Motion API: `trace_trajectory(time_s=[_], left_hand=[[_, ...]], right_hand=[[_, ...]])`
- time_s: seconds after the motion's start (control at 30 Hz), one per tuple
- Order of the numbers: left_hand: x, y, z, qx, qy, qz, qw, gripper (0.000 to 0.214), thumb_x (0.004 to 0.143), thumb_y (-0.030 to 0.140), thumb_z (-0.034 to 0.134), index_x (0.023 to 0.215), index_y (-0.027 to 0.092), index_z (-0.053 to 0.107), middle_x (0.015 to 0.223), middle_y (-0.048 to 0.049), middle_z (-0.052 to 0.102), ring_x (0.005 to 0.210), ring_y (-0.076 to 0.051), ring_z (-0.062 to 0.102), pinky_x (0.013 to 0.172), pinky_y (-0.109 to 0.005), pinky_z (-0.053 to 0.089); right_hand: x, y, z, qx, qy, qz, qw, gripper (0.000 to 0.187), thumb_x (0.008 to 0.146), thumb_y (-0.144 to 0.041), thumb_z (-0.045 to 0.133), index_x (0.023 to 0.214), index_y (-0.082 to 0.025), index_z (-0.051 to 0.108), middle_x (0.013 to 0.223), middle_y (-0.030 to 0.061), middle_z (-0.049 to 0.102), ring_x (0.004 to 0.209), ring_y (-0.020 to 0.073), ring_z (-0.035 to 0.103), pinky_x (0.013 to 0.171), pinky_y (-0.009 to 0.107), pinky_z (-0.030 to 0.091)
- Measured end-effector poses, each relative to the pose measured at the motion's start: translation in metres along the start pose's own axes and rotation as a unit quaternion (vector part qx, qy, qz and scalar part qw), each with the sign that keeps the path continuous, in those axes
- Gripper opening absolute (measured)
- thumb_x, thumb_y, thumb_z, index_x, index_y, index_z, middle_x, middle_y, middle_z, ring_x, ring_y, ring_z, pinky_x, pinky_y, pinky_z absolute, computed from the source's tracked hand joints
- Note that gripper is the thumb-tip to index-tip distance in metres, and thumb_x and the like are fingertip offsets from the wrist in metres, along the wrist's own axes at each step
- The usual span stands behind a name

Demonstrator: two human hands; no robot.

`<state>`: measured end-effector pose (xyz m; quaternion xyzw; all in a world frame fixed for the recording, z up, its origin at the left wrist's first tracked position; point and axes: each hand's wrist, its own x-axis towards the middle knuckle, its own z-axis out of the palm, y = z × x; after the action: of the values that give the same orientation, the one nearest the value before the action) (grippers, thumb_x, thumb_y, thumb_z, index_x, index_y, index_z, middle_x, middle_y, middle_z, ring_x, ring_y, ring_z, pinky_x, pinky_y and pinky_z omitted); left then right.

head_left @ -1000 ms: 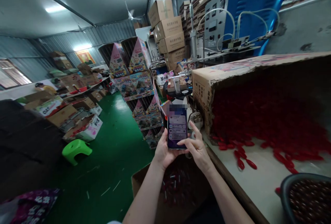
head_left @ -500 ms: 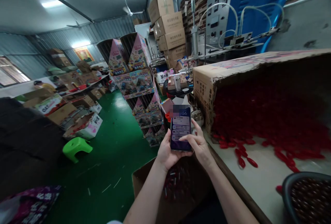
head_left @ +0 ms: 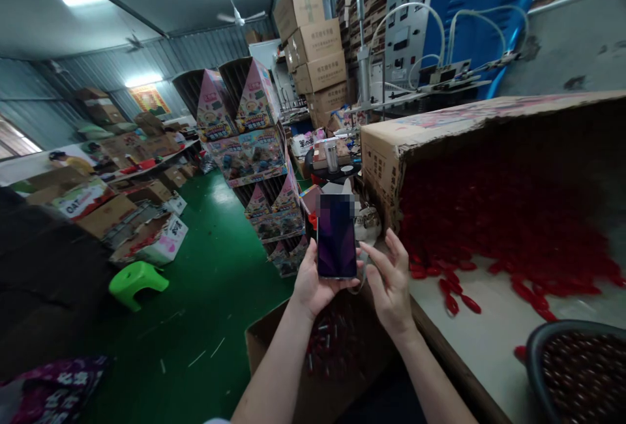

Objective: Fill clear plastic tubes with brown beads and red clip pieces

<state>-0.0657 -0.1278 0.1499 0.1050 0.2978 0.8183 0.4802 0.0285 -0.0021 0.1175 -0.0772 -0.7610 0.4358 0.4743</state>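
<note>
My left hand (head_left: 315, 284) grips a smartphone (head_left: 336, 236) upright, its screen showing a dark purple wallpaper. My right hand (head_left: 388, 280) hangs just right of the phone with its fingers spread, holding nothing and apparently not touching it. Beneath both hands sits an open cardboard box (head_left: 254, 346) holding small red-and-silver parts. To the right, a large carton lies on its side (head_left: 381, 173), spilling red plastic pieces (head_left: 452, 303) across a pale workbench (head_left: 469, 346).
A dark basin (head_left: 535, 372) of small brown pieces stands at the bench's near right. Behind are a blue-panelled machine (head_left: 469, 19) with tubing and stacked cartons (head_left: 308, 39). Toy display stands (head_left: 249, 150) and a green stool (head_left: 137, 284) stand on the green floor.
The phone screen has gone from lit notifications to dark wallpaper. My right hand has lifted away from the phone towards the right. The view has shifted slightly.
</note>
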Motion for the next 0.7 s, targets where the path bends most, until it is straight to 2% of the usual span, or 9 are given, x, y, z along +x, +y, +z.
trace_trajectory(time_s=[0.13,0.27,0.43,0.7], left_hand=[[0.003,0.000,0.002,-0.001,0.014,0.009,1.000,0.073,0.089,0.060,0.030,0.135,0.004,0.045,0.125,-0.0251,0.058,0.107,-0.035,0.060,0.082,-0.047,0.050],[0.000,0.001,0.004,0.003,0.024,0.003,1.000,0.072,0.089,0.059,0.031,0.137,0.007,0.043,0.126,-0.0241,0.058,0.110,-0.036,0.058,0.086,-0.051,0.048],[-0.006,0.008,0.003,0.009,0.043,0.024,0.999,0.068,0.090,0.057,0.031,0.137,0.009,0.043,0.122,-0.0227,0.061,0.109,-0.035,0.060,0.084,-0.048,0.049],[-0.009,0.010,-0.001,-0.003,0.015,0.015,1.000,0.064,0.091,0.054,0.034,0.137,0.011,0.044,0.125,-0.0190,0.060,0.114,-0.033,0.057,0.097,-0.050,0.042]], right_hand=[[-0.018,-0.002,0.001,-0.086,-0.032,-0.050,0.995,0.037,0.088,-0.029,0.051,0.125,-0.029,0.059,0.152,0.0040,0.021,0.136,0.0324,0.030,0.108,0.052,0.031],[-0.018,-0.003,0.006,-0.122,-0.052,-0.081,0.988,0.041,0.087,-0.028,0.053,0.128,-0.031,0.055,0.152,0.0039,0.019,0.136,0.0329,0.028,0.108,0.053,0.031],[-0.017,-0.008,0.016,-0.139,-0.061,-0.083,0.985,0.045,0.087,-0.030,0.053,0.132,-0.029,0.051,0.152,0.0066,0.020,0.136,0.0328,0.028,0.108,0.052,0.030],[-0.012,-0.019,0.031,-0.171,-0.108,-0.117,0.972,0.052,0.088,-0.034,0.053,0.139,-0.031,0.042,0.153,0.0090,0.019,0.138,0.0338,0.025,0.106,0.053,0.031]])
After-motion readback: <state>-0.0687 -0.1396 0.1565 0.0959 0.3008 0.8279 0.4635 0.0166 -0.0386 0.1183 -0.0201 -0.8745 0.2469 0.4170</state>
